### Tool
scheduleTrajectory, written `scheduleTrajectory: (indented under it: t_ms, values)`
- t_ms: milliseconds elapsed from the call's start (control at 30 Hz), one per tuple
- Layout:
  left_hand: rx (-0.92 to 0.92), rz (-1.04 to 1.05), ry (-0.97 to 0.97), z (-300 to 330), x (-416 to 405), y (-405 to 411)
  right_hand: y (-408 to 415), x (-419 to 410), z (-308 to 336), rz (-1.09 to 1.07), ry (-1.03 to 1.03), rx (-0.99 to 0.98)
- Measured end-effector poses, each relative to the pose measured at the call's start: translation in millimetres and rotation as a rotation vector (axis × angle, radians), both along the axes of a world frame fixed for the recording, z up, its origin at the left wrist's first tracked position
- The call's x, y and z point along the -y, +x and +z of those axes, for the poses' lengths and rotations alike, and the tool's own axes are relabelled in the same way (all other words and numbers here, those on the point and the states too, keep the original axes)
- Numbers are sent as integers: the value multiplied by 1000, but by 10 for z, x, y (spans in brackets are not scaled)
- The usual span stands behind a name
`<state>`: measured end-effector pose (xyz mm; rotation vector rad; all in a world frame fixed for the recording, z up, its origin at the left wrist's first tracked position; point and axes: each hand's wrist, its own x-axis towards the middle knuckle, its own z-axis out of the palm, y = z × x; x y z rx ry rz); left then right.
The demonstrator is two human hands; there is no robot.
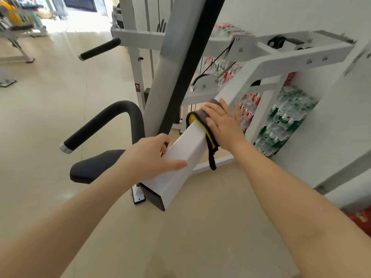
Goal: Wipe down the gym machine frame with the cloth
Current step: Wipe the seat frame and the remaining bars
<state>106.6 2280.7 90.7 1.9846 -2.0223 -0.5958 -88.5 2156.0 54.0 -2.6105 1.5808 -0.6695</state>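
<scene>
On white frame beam [180, 159], cloth [202, 119], beige gym floor [60, 97]

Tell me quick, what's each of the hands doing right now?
Left hand: gripping the white beam, thumb on top, fingers curled over its far edge.
Right hand: open, flat fingers pressing the cloth onto the beam.

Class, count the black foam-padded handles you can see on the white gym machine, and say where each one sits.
2. A straight handle juts out at upper left; a curved handle arches above the black seat. Others may be hidden behind the frame.
</scene>
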Motion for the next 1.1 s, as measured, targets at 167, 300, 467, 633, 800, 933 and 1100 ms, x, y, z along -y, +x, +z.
scheduleTrajectory:
  t_ms: [167,300,467,633,800,933,1100]
  values:
    - [-43,-131,3,22,277,22,223,21,80,-68,108,169]
    - [-60,-224,-5,-21,416,-15,414,-415,-119,-88,161,517]
    - [-39,-283,-6,-41,505,-15,485,-216,-85,-194,261,583]
    - [-38,-277,-3,-81,493,-6,337,139,157,-245,395,583]
    - [-110,-279,-50,-124,468,41,68,-265,155,28,509,585]
    - [-253,-256,-203,-35,534,1,-20,-613,78,30,588,798]
    - [-427,-230,98,39,757,-264,572,-627,-170,-442,773,1323]
